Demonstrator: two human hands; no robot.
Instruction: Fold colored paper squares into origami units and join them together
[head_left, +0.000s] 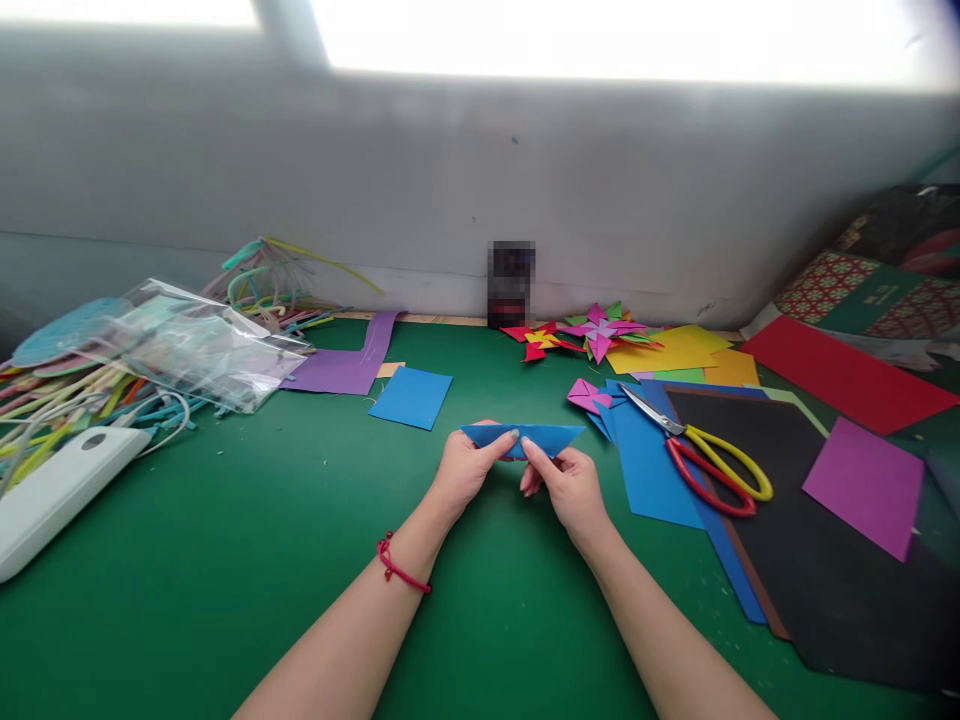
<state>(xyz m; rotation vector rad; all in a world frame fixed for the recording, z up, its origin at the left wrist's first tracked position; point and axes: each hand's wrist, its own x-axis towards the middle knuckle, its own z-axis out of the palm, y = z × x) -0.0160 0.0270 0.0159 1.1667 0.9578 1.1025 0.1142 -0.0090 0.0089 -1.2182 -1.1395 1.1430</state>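
Observation:
Between both hands, above the green table (322, 560), is a piece of blue paper (553, 438) folded into a long, flat triangle-like shape. My left hand (466, 468) grips its left part, thumb on the near face and fingers behind. On the right part, my right hand (570, 485) presses with its thumb, the other fingers curled behind and below. The two thumbs nearly meet at the middle of the paper. A flat blue square (412, 398) lies beyond my left hand. Beyond my right hand rests a small pink folded piece (589, 395).
Scissors (712, 465) with red and yellow handles lie on blue and black sheets (810, 540) at right. Folded paper stars (600, 328) sit at the back. At left are a white device (67, 500), a clear plastic bag (217, 345) and coloured strips.

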